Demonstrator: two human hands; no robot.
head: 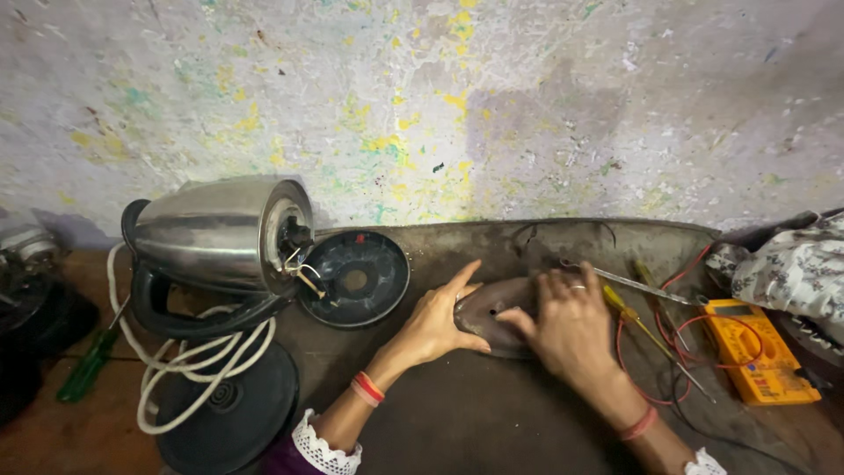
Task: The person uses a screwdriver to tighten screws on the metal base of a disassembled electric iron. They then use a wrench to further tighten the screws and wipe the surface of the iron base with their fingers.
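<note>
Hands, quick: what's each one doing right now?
Left hand: open, fingers laid on the left end of the dark oval metal plate.
Right hand: open, palm down, pressing on the same plate; nothing gripped.

One screen-bearing device is seen: a yellow-orange handheld multimeter [758, 354], rectangular and lying flat near the right edge of the dark work mat [492, 413]. Its small display cannot be made out clearly. Red and black leads [681, 352] are draped over and beside it. No packages, labels or signs are seen.
</note>
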